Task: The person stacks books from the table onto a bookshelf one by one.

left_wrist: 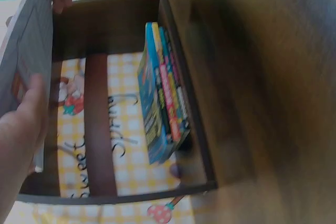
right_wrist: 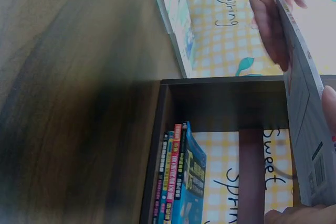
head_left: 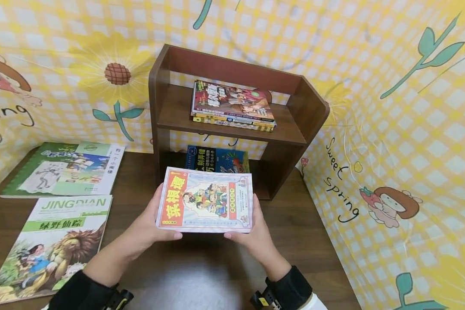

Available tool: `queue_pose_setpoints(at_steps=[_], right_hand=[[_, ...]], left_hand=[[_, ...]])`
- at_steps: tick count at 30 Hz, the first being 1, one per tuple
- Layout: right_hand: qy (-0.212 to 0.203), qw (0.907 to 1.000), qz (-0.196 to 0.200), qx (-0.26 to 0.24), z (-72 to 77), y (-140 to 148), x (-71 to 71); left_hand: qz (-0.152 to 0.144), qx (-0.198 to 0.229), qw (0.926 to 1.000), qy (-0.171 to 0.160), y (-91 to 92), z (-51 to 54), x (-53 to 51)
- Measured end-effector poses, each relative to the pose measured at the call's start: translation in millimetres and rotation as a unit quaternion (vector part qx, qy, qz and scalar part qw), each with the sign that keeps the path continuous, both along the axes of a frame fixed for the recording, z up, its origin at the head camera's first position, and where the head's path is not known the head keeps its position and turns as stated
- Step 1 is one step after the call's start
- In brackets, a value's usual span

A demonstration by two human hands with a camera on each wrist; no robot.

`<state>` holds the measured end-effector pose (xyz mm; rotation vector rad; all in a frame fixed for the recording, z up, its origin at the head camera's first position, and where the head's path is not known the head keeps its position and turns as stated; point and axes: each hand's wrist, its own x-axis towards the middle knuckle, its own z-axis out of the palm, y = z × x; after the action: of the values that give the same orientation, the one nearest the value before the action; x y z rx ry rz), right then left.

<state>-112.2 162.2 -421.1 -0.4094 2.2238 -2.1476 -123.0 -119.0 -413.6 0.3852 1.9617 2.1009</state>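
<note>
Grasping one paperback with a red title panel [head_left: 205, 200], the left hand [head_left: 153, 224] and right hand [head_left: 257, 226] clasp its left and right sides, thumbs at the near edge, on the near side of one brown bookcase [head_left: 310, 112]. Its two shelves bear one upper book stack [head_left: 232, 103] and one lower book stack [head_left: 217, 157]. Left lie two more books, a green-covered book [head_left: 66, 170] far and a JINGDIAN book [head_left: 54, 245] near, on a dark wood-grain surface [head_left: 306, 241]. Yellow-and-white checked cloth [head_left: 372, 142] lines the far and right sides

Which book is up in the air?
The book with the red title strip, held in both hands; other books lie in the bookcase or left of it.
</note>
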Motion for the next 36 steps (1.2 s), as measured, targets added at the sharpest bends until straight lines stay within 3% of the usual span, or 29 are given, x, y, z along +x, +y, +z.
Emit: queue_pose_setpoints(at_steps=[2, 5, 11, 16, 20, 23, 29, 36], right_hand=[[0.001, 0.9999, -0.003, 0.010, 3.8, 3, 1.1], [-0.001, 0.9998, 0.003, 0.018, 11.0, 7, 2.7], [0.034, 0.9985, 0.006, 0.043, 31.8, 14, 1.2], [0.060, 0.9962, -0.014, 0.061, 57.9, 18, -7.5], [0.067, 0.9948, -0.033, 0.069, 80.0, 21, -24.1], [0.068, 0.9942, -0.041, 0.073, 94.0, 22, -40.1], [0.080, 0.9955, -0.022, 0.046, 111.1, 20, -68.2], [0.096, 0.9878, -0.068, 0.102, 123.6, 21, -90.6]], left_hand=[[-0.017, -0.028, 0.9994, 0.013, -2.7, 3.2, -0.9], [-0.019, -0.056, 0.9977, 0.032, -3.8, 9.7, -0.9], [0.014, -0.072, 0.9957, 0.058, 3.8, 29.2, 0.8], [0.049, -0.089, 0.9916, 0.080, 11.3, 55.1, -2.6], [0.065, -0.096, 0.9892, 0.090, 17.6, 77.0, -16.2], [0.066, -0.076, 0.9907, 0.091, 21.2, 90.1, -31.2], [0.058, -0.057, 0.9901, 0.114, 25.1, 109.2, -58.8], [0.073, -0.092, 0.9870, 0.110, 30.1, 127.9, -82.5]])
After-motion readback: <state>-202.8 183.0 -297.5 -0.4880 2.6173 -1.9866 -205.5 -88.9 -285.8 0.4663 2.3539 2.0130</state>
